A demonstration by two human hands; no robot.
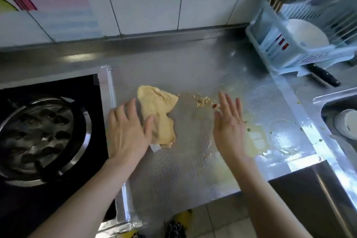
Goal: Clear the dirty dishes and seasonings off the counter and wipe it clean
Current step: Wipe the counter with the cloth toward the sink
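A yellow cloth lies crumpled on the foil-covered steel counter. My left hand lies flat with straight fingers, its thumb and palm edge on the cloth's lower left. My right hand is held edge-on with straight fingers, just right of the counter's middle, holding nothing. Food crumbs are scattered between the cloth and my right hand. A pale yellowish spill with green flecks spreads to the right of that hand.
A black gas stove with a round burner fills the left. At the back right stands a pale blue dish rack with a white bowl, a black-handled knife in front of it. The sink at right holds a white cup.
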